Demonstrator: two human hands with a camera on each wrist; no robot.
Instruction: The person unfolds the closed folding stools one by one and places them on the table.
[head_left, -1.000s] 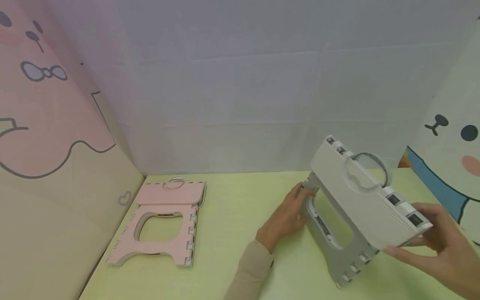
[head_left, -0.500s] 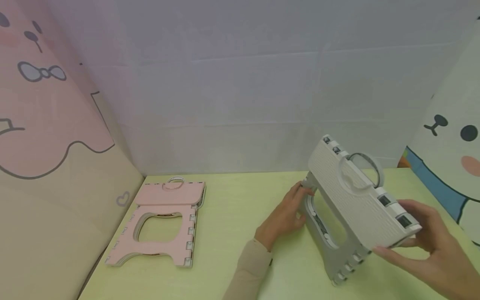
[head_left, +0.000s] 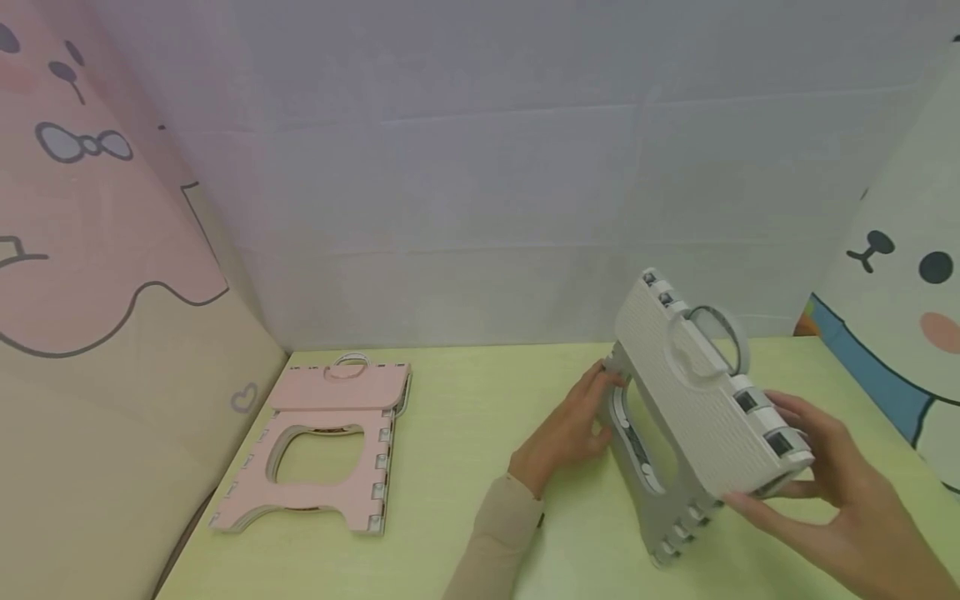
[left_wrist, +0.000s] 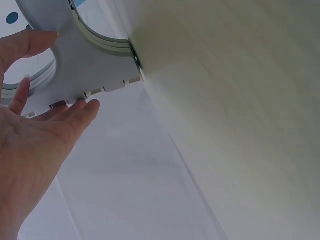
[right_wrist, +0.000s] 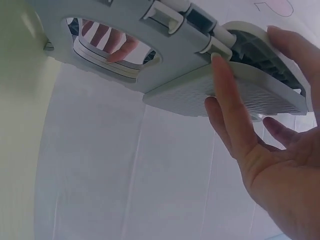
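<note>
A grey-and-white folding step stool (head_left: 693,396) stands partly folded at the right of the head view, its ribbed top tilted and its carrying handle (head_left: 731,333) looped out along the upper edge. My left hand (head_left: 566,437) grips the far side edge of the grey leg panel. In the left wrist view, its thumb lies over the panel (left_wrist: 75,60) and its other fingers reach round the notched edge. Near the other end, my right hand (head_left: 847,492) holds the top between thumb and fingers. From below, the right wrist view shows the hinges (right_wrist: 200,25) beside that hand.
A pink folding stool (head_left: 318,389) lies flat at the left on the yellow-green table (head_left: 465,400). Pale wall sheets (head_left: 450,183) rise behind the table, and cartoon-printed panels (head_left: 97,208) flank it on both sides.
My right hand has moved left with the near end of the grey stool's top, and the stool looks narrower. My left hand has hardly moved; the pink stool stays put.
</note>
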